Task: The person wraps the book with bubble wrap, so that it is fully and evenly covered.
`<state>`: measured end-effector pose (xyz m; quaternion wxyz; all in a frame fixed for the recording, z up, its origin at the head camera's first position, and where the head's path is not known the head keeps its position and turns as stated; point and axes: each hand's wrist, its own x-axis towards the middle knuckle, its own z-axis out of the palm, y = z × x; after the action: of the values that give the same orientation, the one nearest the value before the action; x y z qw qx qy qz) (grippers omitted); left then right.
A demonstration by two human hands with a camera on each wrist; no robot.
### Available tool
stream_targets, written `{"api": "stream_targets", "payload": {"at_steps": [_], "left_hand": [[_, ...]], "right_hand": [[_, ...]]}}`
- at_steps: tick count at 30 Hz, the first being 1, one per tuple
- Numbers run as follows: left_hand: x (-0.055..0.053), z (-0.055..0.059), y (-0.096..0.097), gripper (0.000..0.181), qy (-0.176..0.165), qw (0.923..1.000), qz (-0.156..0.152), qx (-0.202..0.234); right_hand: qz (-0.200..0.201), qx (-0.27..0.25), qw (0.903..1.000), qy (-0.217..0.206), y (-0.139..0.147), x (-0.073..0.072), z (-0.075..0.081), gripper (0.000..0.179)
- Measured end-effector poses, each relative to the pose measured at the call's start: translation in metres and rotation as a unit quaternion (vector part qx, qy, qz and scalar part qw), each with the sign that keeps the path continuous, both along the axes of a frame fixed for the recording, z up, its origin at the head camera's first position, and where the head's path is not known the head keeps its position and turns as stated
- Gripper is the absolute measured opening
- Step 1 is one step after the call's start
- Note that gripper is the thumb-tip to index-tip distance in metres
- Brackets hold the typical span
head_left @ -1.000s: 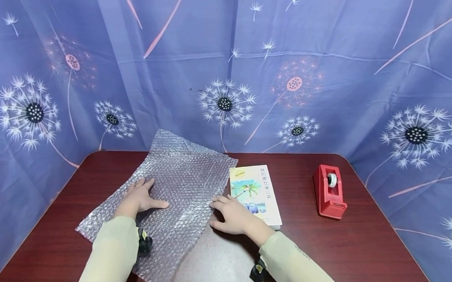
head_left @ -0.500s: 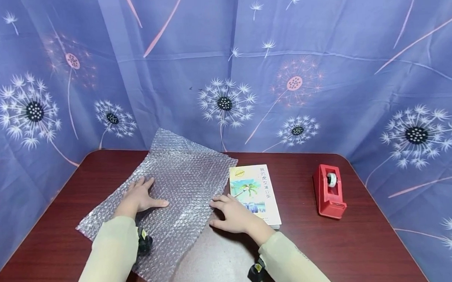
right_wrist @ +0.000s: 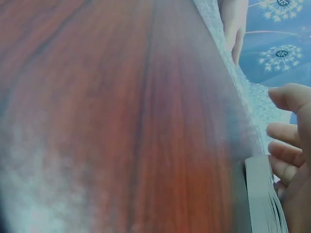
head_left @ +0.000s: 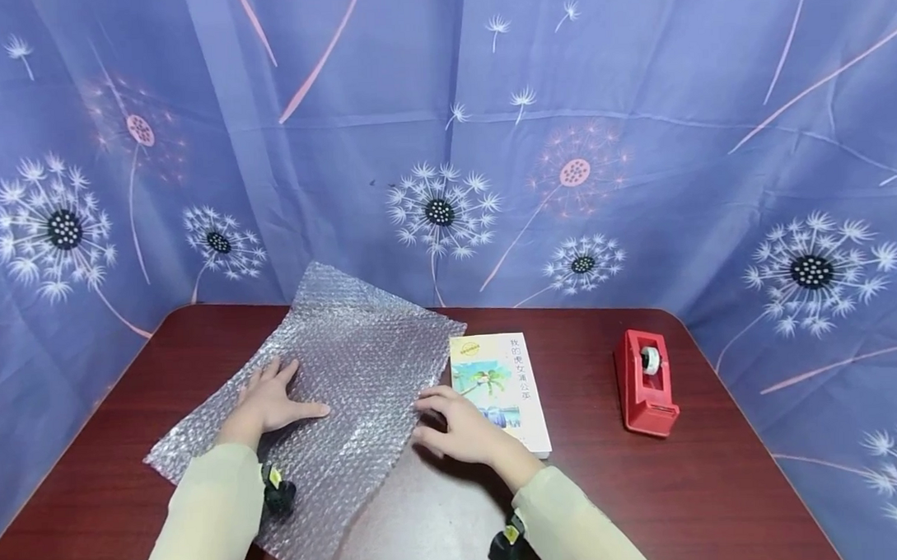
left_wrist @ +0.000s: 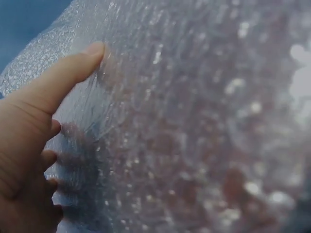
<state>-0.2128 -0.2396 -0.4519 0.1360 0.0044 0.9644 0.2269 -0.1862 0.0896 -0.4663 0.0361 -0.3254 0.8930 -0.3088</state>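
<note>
A sheet of clear bubble wrap (head_left: 362, 357) lies slantwise over the left and middle of the table. My left hand (head_left: 271, 401) rests on it with fingers straight and thumb spread to the right; the left wrist view shows the thumb (left_wrist: 73, 73) against the bubbles. By the sheet's right edge is my right hand (head_left: 461, 428), its fingers loosely bent and holding nothing. Just beyond that hand lies a book (head_left: 530, 409) with a palm tree on its pale cover. Part of the book is hidden behind the hand. In the right wrist view its page edges (right_wrist: 262, 194) show below the fingers.
A red tape dispenser (head_left: 645, 388) with a roll of tape stands at the right of the dark red wooden table (head_left: 590, 506). Behind the table hangs a blue curtain (head_left: 342, 193) with dandelions, close to the far edge.
The head view has shifted slightly. My right hand's fingers and thumb have bent and lifted a little at the wrap's edge. My left hand stays on the wrap.
</note>
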Motion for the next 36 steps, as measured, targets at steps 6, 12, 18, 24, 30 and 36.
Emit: {"api": "stream_targets", "payload": {"at_steps": [6, 12, 18, 24, 30, 36], "left_hand": [[0.008, -0.003, 0.007, 0.103, 0.043, 0.9991, -0.004, 0.002], [0.008, 0.003, 0.021, 0.085, 0.086, 0.9957, -0.019, 0.029], [0.008, 0.006, 0.040, 0.085, 0.104, 0.9912, -0.043, 0.070], [0.012, 0.005, 0.059, 0.083, 0.113, 0.9869, -0.051, 0.104], [0.018, 0.003, 0.081, 0.077, 0.137, 0.9806, -0.063, 0.125], [0.024, -0.001, 0.100, 0.073, 0.163, 0.9735, -0.072, 0.144]], "right_hand": [[-0.009, -0.049, 0.9987, 0.012, 0.005, 0.001, -0.001, 0.043], [-0.035, -0.076, 0.9964, 0.015, 0.013, 0.000, -0.001, 0.042], [-0.048, -0.094, 0.9941, 0.021, 0.018, -0.001, 0.000, 0.042], [-0.063, -0.114, 0.9913, 0.018, 0.022, 0.001, 0.001, 0.041], [-0.081, -0.141, 0.9862, 0.032, 0.030, 0.006, 0.001, 0.039], [-0.092, -0.162, 0.9817, 0.039, 0.038, 0.009, 0.001, 0.039]]}}
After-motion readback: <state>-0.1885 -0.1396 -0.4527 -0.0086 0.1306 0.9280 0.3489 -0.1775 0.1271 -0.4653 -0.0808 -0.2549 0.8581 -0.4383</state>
